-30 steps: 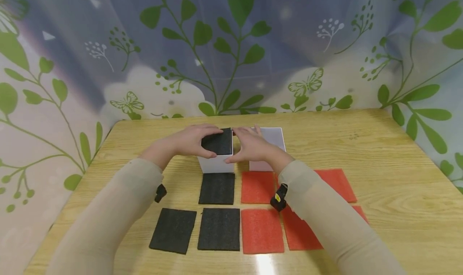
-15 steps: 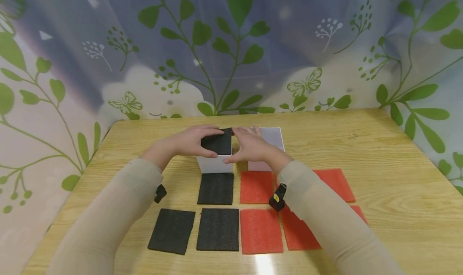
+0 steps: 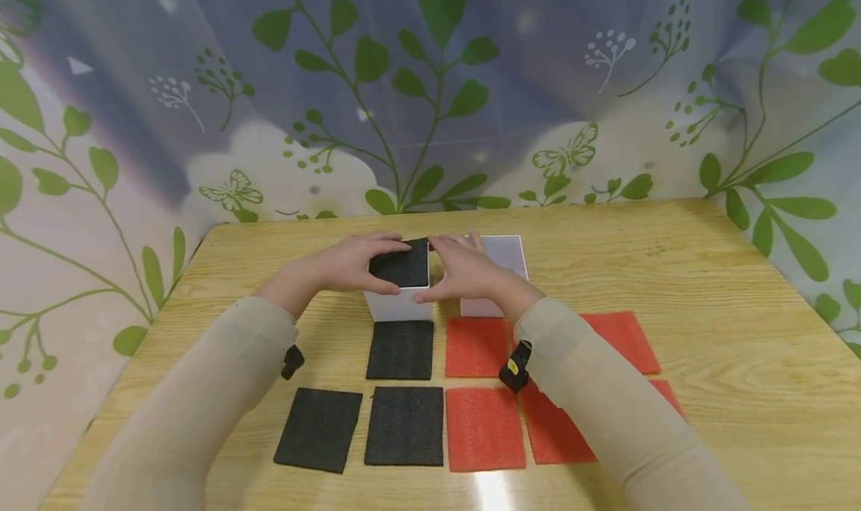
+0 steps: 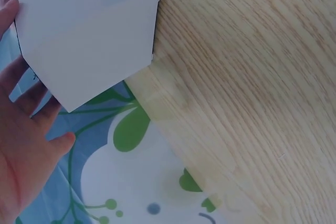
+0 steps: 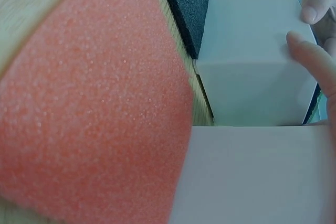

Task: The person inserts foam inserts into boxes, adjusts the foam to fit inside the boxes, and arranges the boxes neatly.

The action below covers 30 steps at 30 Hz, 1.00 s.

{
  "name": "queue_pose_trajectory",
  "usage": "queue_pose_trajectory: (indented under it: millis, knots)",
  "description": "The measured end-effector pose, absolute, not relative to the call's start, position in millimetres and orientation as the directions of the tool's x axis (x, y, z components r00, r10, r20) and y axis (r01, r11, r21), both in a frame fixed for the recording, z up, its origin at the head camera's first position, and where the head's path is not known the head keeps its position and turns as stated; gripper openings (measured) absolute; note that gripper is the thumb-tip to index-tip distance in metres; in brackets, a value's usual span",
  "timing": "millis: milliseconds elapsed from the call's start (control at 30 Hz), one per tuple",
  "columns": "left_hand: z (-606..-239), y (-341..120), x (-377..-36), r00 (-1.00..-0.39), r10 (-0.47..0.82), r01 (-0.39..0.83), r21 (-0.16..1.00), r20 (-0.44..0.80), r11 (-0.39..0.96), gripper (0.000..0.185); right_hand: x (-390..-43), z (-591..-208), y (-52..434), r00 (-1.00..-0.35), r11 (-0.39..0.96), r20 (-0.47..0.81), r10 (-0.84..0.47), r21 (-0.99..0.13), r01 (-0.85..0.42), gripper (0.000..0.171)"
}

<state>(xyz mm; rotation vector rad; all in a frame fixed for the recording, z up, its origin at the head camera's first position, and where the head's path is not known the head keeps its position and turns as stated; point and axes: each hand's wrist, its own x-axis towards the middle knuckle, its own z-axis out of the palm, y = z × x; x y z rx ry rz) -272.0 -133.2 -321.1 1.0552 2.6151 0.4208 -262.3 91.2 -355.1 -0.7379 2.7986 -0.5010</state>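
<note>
A white box [image 3: 401, 307] stands at the far middle of the table, with a black foam square [image 3: 412, 266] level with the rim of its open top. My left hand [image 3: 346, 264] holds the box from the left, thumb at the front rim and a finger over the foam. From the right, my right hand [image 3: 467, 272] grips the same box, thumb at the front corner and fingers at the back. In the left wrist view the left hand [image 4: 23, 145] has fingers along the box's side [image 4: 89, 51]. Both thumbs meet the box's front [image 5: 252, 87] in the right wrist view.
A second white box [image 3: 507, 255] stands just right, partly behind my right hand. Several black foam squares [image 3: 405, 426] lie in front on the left, several red foam squares [image 3: 486, 430] on the right, some under my right forearm. A leaf-patterned curtain [image 3: 471, 152] hangs behind the table.
</note>
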Motion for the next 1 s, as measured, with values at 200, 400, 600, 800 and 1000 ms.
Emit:
queue_pose_trajectory:
  millis: [200,400,600,800,1000]
  knots:
    - [-321,-135,-271,-0.722,0.683,0.616,0.351,-0.107,0.705,0.085,-263,-356,92,-0.854,0.819,-0.100,-0.510,-0.361,-0.446,0.106]
    - [-323,-135,-256,-0.686,0.727,0.723,0.122,0.014,0.680,0.078,-263,-356,92,-0.855,0.818,-0.102,-0.508,-0.368,-0.442,0.106]
    - [-335,-128,-232,-0.577,0.814,0.804,-0.124,0.068,0.581,0.072,-262,-355,91,-0.852,0.813,-0.113,-0.511,-0.387,-0.436,0.108]
    - [-345,-127,-220,-0.551,0.831,0.814,-0.172,0.071,0.554,0.074,-262,-355,91,-0.855,0.819,-0.118,-0.504,-0.381,-0.430,0.107]
    - [-349,-127,-217,-0.520,0.848,0.827,-0.190,0.100,0.529,0.071,-262,-355,89,-0.856,0.818,-0.113,-0.505,-0.378,-0.433,0.106]
